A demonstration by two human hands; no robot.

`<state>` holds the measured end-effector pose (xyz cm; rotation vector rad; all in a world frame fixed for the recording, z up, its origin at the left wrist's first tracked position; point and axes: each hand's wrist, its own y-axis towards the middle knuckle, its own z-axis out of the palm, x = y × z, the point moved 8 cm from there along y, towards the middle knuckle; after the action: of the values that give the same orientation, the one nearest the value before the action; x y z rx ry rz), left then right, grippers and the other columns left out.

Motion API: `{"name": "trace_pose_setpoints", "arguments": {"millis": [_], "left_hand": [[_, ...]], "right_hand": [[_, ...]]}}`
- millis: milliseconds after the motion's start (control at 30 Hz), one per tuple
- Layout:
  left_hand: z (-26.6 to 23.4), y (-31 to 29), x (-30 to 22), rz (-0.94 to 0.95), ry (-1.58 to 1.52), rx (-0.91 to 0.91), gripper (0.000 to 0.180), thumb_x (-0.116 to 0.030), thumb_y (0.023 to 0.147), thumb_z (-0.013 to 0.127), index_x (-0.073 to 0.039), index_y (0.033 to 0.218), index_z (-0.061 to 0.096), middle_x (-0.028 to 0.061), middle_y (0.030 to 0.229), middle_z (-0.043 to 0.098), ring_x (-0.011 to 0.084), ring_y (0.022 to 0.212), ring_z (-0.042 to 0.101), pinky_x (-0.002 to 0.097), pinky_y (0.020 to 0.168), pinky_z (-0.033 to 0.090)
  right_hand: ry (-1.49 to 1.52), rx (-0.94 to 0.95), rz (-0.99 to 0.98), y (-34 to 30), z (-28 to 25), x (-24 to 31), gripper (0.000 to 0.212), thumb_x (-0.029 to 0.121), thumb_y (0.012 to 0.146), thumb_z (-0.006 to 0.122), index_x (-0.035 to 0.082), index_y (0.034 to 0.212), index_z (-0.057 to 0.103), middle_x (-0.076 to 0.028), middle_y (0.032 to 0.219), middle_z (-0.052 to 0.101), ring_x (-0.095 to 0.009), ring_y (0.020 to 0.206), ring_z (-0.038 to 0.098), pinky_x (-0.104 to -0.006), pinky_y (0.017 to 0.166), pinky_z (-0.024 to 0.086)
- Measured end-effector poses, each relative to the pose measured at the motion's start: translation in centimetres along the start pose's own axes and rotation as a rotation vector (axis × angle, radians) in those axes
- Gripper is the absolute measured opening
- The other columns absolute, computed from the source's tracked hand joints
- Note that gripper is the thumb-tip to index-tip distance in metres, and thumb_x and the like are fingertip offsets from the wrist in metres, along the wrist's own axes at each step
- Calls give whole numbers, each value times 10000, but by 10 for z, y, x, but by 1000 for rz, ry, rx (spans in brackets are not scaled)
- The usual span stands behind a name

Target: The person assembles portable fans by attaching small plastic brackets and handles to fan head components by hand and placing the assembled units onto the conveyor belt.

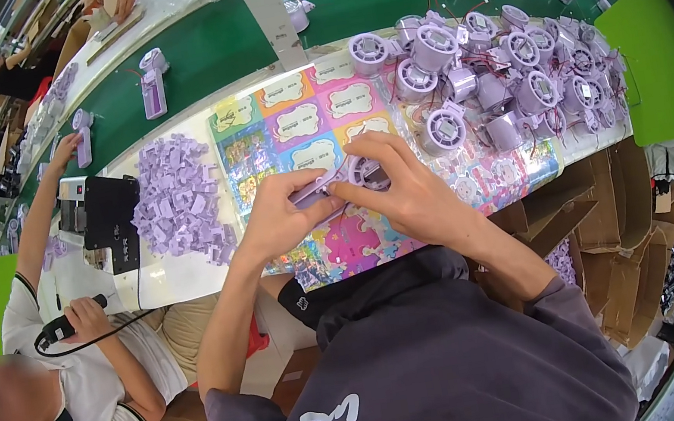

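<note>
Both my hands are closed on one lilac plastic handheld fan [365, 173], just above a colourful printed sheet [299, 122] on the table. My left hand [279, 216] pinches its handle piece between thumb and fingers. On the round head end lies my right hand [414, 192], with its thumb and forefinger meeting the left fingertips where head and handle join. My fingers cover part of that joint. To the right is a heap of lilac fan heads [522, 49] with thin red wires. Small lilac plastic parts [176, 198] are piled to the left.
A green conveyor belt [216, 44] crosses behind the table, carrying a few fans [153, 85]. At the left a co-worker holds a corded electric screwdriver [67, 326], near a black machine [109, 211]. Cardboard boxes [616, 212] stand at the right, below a green panel [653, 63].
</note>
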<state>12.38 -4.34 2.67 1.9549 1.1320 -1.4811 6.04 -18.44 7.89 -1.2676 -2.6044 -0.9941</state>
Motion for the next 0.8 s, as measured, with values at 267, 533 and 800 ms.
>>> {"name": "trace_pose_setpoints", "arguments": {"millis": [267, 533, 800], "left_hand": [[-72, 27, 52, -146, -250, -392, 240, -139, 913, 711, 18, 1093, 736, 51, 914, 733, 93, 757, 632, 263, 677, 494], [-205, 145, 113, -323, 274, -846, 411, -342, 847, 743, 68, 884, 750, 99, 767, 695, 167, 674, 622, 347, 634, 469], [-277, 212, 131, -136, 727, -1393, 340, -297, 765, 751, -40, 987, 741, 184, 940, 701, 375, 958, 664, 447, 843, 513]], "right_hand": [[130, -358, 277, -9, 8, -42, 585, -41, 770, 722, 15, 1325, 545, -198, 1279, 552, -380, 1135, 580, -457, 954, 505], [286, 14, 342, -34, 82, -54, 344, 95, 878, 664, 22, 1210, 607, -177, 1122, 621, -369, 1037, 619, -454, 902, 508], [367, -36, 351, -23, 83, -55, 321, 59, 840, 685, 28, 1153, 617, -149, 1063, 645, -348, 969, 646, -415, 841, 532]]}}
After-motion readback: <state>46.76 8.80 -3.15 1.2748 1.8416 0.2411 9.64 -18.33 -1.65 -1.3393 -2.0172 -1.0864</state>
